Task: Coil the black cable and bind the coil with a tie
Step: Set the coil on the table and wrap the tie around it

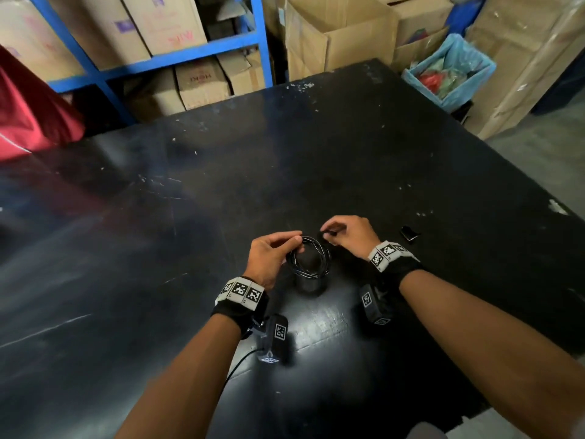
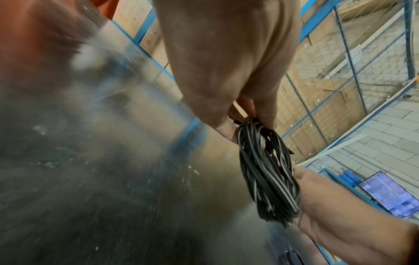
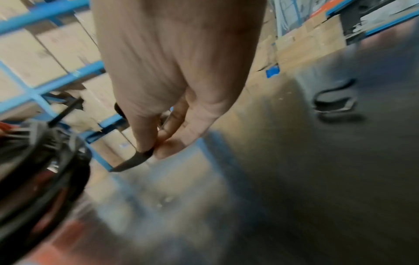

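Note:
The black cable (image 1: 309,257) is wound into a small coil of several loops and hangs just above the glossy black table (image 1: 190,217). My left hand (image 1: 296,240) pinches the coil at its upper left edge. In the left wrist view the left hand (image 2: 251,123) grips the top of the coil (image 2: 266,170). To the right of the coil, my right hand (image 1: 327,233) pinches a thin black tie between thumb and fingers. In the right wrist view the right hand (image 3: 156,150) holds the tie (image 3: 133,163), and the coil (image 3: 45,170) is blurred at lower left.
A second small black loop (image 1: 409,233) lies on the table right of my right hand, also seen as the loop (image 3: 333,100) in the right wrist view. Blue shelving with cardboard boxes (image 1: 190,80) stands behind the table, a blue-lined bin (image 1: 449,71) at back right, red cloth (image 1: 28,115) at left.

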